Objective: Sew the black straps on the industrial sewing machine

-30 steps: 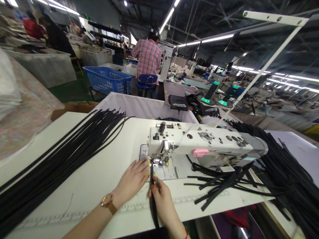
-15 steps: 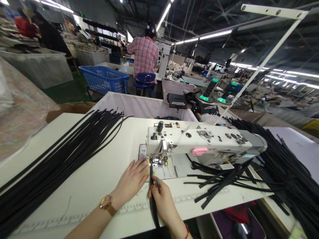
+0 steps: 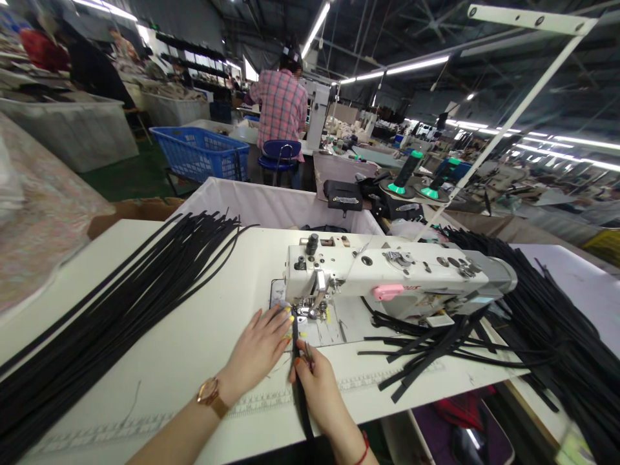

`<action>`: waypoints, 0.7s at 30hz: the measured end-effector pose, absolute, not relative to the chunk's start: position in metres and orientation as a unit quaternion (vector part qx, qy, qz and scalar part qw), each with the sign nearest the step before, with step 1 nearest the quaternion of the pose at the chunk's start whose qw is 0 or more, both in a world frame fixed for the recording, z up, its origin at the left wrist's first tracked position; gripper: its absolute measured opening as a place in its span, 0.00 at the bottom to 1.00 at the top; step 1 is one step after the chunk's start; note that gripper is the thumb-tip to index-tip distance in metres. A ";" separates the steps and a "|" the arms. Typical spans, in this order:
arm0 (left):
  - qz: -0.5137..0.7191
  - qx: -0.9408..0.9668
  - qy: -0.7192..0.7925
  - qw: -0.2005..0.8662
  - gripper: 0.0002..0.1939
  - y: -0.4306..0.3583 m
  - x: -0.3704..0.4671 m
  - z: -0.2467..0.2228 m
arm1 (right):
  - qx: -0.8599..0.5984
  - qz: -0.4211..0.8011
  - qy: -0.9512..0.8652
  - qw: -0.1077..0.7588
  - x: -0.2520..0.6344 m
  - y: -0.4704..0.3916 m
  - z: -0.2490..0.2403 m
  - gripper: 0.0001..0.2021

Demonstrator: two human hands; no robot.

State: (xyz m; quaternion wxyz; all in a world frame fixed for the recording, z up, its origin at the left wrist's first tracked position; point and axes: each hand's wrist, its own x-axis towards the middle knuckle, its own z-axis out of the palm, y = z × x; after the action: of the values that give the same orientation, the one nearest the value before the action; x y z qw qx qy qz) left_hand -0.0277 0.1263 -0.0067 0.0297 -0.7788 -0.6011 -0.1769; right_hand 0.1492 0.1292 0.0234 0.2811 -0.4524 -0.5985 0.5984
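A narrow black strap runs from the table's front edge up to the presser foot of a white sewing machine. My left hand lies flat with fingers stretched, its fingertips at the strap's left side beside the foot. Closer to the front edge, my right hand is closed, pinching the strap between thumb and fingers. A small metal tool, perhaps snips, sticks up from the right hand; most of it is hidden by the fingers. The needle's tip cannot be made out.
A thick bundle of black straps covers the table's left side. More loose straps lie under and right of the machine arm. Behind stand a white-lined bin, thread cones, a blue basket and a seated person.
Both hands stay in nearly the same place on the strap. The whole view has shifted very slightly; no other clear movement shows at the machine.
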 end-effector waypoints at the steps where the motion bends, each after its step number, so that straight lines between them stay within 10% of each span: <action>1: -0.175 -0.778 -0.603 0.027 0.20 0.126 -0.028 -0.006 | -0.452 0.601 -0.595 0.282 0.149 0.129 0.023 0.07; 21: -0.203 -0.748 -0.632 -0.005 0.20 0.129 -0.028 0.000 | -0.481 0.594 -0.585 0.271 0.150 0.133 0.015 0.22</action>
State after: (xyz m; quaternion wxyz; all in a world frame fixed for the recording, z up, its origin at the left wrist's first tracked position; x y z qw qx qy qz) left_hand -0.0276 0.1286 -0.0003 -0.0045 -0.7481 -0.6317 -0.2032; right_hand 0.1500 0.1327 0.0153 0.2714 -0.4809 -0.5854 0.5936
